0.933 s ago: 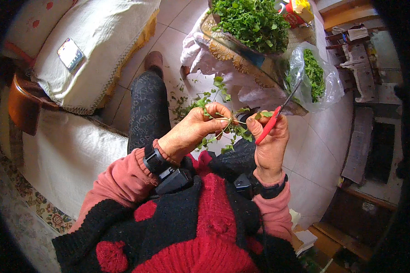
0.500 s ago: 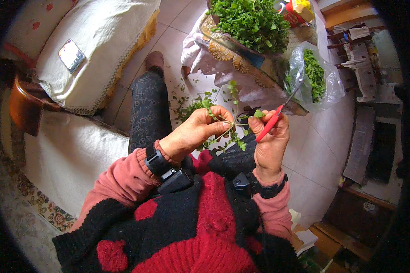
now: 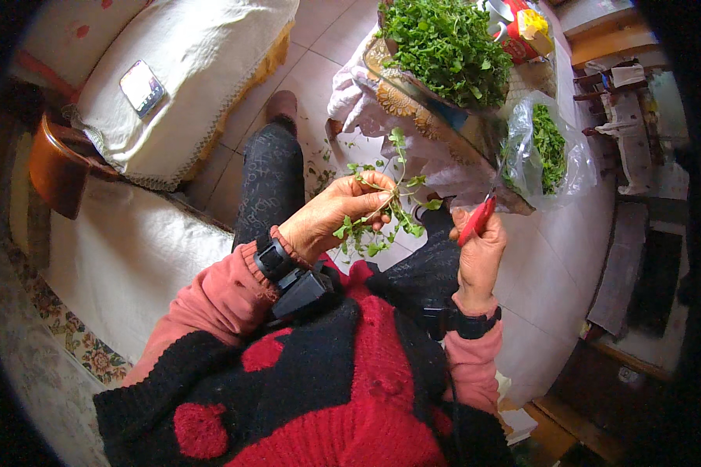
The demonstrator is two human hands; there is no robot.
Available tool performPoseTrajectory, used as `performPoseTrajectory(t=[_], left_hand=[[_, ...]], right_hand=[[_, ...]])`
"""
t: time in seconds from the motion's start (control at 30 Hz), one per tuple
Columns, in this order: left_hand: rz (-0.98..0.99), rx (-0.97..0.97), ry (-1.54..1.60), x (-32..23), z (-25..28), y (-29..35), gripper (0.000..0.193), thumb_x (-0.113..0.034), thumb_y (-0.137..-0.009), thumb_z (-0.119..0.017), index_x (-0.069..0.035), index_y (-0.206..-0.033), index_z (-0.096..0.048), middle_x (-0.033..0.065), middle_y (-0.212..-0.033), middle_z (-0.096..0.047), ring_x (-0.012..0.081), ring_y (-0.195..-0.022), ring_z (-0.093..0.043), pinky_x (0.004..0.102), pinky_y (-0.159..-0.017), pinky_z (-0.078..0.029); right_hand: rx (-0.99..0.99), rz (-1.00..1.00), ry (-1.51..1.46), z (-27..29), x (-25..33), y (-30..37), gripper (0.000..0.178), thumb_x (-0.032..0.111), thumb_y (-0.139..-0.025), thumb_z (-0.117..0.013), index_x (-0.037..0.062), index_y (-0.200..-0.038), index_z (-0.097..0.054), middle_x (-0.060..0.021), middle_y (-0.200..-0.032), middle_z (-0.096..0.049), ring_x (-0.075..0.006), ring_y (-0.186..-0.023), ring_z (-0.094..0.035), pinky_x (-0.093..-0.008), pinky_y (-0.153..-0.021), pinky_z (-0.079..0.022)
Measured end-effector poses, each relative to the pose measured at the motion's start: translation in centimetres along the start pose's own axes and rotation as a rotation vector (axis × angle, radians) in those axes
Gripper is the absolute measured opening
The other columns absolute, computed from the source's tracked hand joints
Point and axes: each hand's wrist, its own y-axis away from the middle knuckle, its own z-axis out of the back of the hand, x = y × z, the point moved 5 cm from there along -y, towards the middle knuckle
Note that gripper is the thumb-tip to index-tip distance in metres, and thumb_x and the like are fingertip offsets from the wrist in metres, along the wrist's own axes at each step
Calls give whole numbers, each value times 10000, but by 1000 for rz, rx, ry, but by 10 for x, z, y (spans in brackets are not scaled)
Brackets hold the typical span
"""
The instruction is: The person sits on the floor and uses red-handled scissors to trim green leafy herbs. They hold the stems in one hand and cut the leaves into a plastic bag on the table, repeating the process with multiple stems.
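Note:
My left hand (image 3: 350,208) pinches a leafy green sprig (image 3: 398,210) between thumb and fingers; its thin stems and small leaves spread above my lap. To its right, my right hand (image 3: 480,253) is closed around a red-handled cutting tool (image 3: 476,221). The tool's metal end points up and away, foreshortened, so I cannot tell scissors from a knife. A gap separates the right hand from the sprig. Beyond the hands, a large heap of leafy greens (image 3: 448,54) lies on a covered table (image 3: 417,100). Beside it, a clear plastic bag (image 3: 572,167) holds more greens.
Scattered green bits (image 3: 319,175) lie on the tiled floor (image 3: 311,86) by my foot. A phone (image 3: 142,88) rests on a white-covered seat (image 3: 202,74) with a wooden armrest (image 3: 58,167). A red and yellow package (image 3: 531,35) stands behind the greens.
My right hand has come away from the sprig, slightly right and down, and the tool has turned more upright. The left hand still holds the sprig. The whole view has shifted a little.

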Motion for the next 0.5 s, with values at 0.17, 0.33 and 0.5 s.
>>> performPoseTrajectory(t=[0.17, 0.33, 0.5], left_hand=[[64, -28, 1, 3, -4, -2, 140, -130, -863, -590, -50, -975, -565, 4, -821, -590, 76, -680, -563, 209, -626, -480], [43, 38, -69, 4, -18, -2, 142, -148, -842, -625, -53, -941, -587, -22, -760, -566, 65, -639, -535, 192, -609, -447], [26, 63, -27, -1, -21, 3, 149, -155, -846, -618, -45, -941, -582, -3, -785, -582, 69, -662, -534, 190, -610, -444]], right_hand=[[193, 277, -29, -8, 40, 7, 178, 66, -817, -638, 41, -952, -525, -64, -968, -601, -89, -763, -555, -245, -677, -474], [420, 276, 100, -39, 48, 6, 249, 35, -795, -661, 43, -975, -489, -42, -945, -598, -83, -823, -547, -220, -720, -459], [352, 142, 0, -37, 42, -2, 233, 49, -802, -627, 28, -1012, -530, -29, -847, -592, -92, -745, -547, -241, -688, -460]])
